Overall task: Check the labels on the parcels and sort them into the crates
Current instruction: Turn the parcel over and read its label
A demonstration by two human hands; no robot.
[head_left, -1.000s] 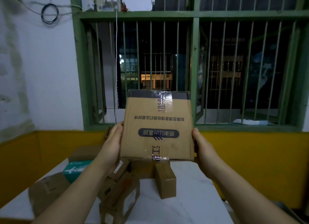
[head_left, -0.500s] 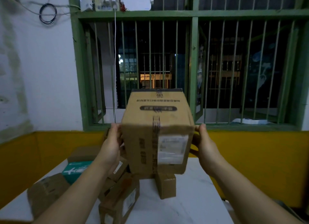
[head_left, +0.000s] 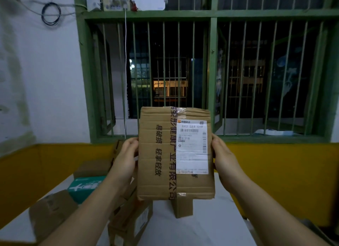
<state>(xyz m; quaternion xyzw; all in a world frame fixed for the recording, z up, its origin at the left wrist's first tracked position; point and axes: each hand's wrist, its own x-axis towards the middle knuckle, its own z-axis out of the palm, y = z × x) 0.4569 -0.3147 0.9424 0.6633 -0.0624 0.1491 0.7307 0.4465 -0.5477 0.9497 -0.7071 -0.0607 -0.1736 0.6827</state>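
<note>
Holding a cardboard box [head_left: 157, 154] up in front of the camera w/ both hands, above the white table [head_left: 192, 231]. Left hand [head_left: 124, 159] grips the box's left edge, fingers curled round behind it; right hand [head_left: 224, 161] grips the right edge the same way, thumb on the front face. Box is upright, broad face toward the camera, w/ a white shipping label [head_left: 191, 146] on the right half, barcode and printed nos. showing. Printed tape strip [head_left: 172, 154] runs top to bottom down the middle, black characters to the left of it. Below and behind on the table: a pile of other parcels, incl. a teal box [head_left: 84, 188] at left, a brown box [head_left: 51, 211] nearer the left edge, a labelled box [head_left: 135, 222] lying tilted under the left forearm, and a small upright brown box [head_left: 182, 207] just under the held one. Can't tell if the held box touches that small one. Behind the table: yellow lower wall [head_left: 275, 172] and a green barred window [head_left: 211, 71], dark outside.
</note>
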